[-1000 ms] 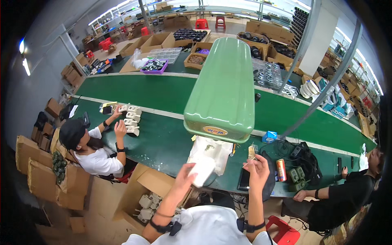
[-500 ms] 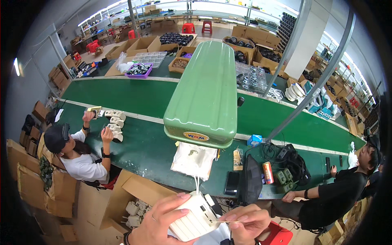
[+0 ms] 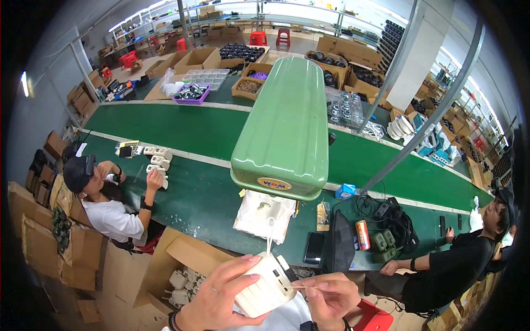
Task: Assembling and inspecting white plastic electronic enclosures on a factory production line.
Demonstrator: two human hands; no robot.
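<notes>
A cream box-shaped device (image 3: 258,297) with ribbed sides and a white cord loop (image 3: 270,234) is held at the bottom of the view. My left hand (image 3: 223,292) wraps round its left side, fingers over the top. Several small dark slots show on the side facing right. My right hand (image 3: 331,298) pinches a thin pale stick (image 3: 301,287) between thumb and fingers. The tip of this stick meets the slotted side near its lower slots; whether it goes into one is too small to tell.
A large green housing (image 3: 284,127) stands ahead on the green bench (image 3: 187,207), a stained white pad (image 3: 262,212) before it. Below left, an open carton (image 3: 182,254) holds similar devices. A phone (image 3: 314,247) and cables (image 3: 400,220) lie right. Co-workers sit left and right.
The view has shifted slightly, while my hands keep their grip on the device and the stick. At left, the co-worker's hand has moved onto the row of cream devices.
</notes>
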